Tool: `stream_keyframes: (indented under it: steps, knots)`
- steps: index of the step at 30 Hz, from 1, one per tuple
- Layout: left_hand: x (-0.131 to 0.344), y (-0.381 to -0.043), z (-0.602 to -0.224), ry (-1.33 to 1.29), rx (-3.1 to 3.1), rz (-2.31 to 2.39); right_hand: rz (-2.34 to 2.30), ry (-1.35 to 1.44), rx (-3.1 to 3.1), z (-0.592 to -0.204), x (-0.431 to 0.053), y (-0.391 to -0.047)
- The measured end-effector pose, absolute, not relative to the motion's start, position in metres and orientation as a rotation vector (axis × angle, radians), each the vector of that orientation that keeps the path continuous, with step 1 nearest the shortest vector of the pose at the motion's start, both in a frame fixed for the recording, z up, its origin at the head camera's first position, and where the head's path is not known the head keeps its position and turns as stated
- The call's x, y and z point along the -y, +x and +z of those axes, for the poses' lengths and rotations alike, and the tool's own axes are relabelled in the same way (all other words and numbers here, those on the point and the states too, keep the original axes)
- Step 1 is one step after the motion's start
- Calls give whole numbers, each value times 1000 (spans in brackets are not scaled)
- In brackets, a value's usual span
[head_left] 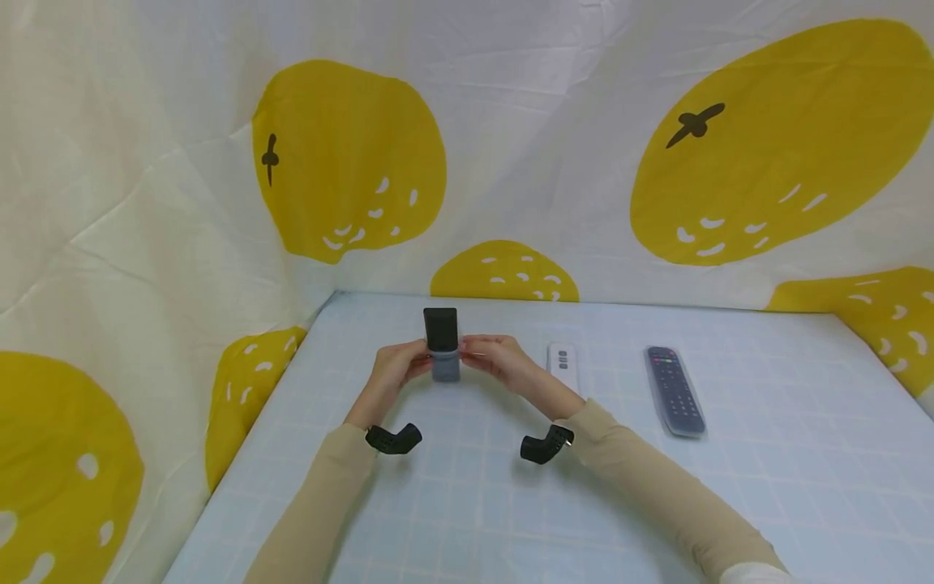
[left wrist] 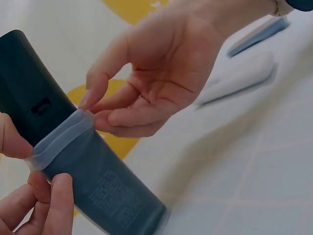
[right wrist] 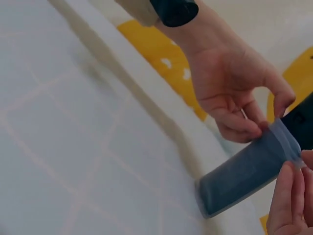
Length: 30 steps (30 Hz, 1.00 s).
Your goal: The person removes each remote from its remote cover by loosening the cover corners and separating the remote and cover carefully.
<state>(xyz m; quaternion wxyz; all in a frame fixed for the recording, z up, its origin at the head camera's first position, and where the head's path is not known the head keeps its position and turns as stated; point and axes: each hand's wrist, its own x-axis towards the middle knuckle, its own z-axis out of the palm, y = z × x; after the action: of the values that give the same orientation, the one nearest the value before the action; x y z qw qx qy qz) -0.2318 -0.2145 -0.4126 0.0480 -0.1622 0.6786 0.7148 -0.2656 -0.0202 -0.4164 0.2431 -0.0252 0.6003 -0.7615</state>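
Observation:
A dark remote control [head_left: 441,328] stands upright, its back with the battery-cover latch facing me. Its lower part sits inside a translucent protective cover [head_left: 446,370], while the upper part sticks out of the open end. My left hand [head_left: 397,369] pinches the cover's rim on the left side. On the opposite side, my right hand [head_left: 505,361] pinches the same rim between thumb and fingers. In the left wrist view the rim [left wrist: 63,137] looks folded or bunched into a band, with small print showing through lower down. The cover's bottom end [right wrist: 205,198] is close over the table.
A white remote [head_left: 563,363] lies just beyond my right forearm. Farther right, a dark remote in a clear cover [head_left: 674,391] lies buttons up. The table has a pale checked cloth [head_left: 452,503]; behind it hangs a white curtain [head_left: 540,162] with yellow fruit prints.

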Motion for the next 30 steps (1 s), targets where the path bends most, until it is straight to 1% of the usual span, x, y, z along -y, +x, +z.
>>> stream_keyframes:
  steps: [12,20,30]
  knots:
    - [217,-240,-413,-556,-2029,2280,-2083,50,-1607,-412,40,-270]
    - [214,-243,-416,-521,-2122,2266,-2085,-3,-1797,-416,43,-274]
    - [213,-242,-420,-457,-2207,2285,-2075,-51,-1862,-422,44,-273]
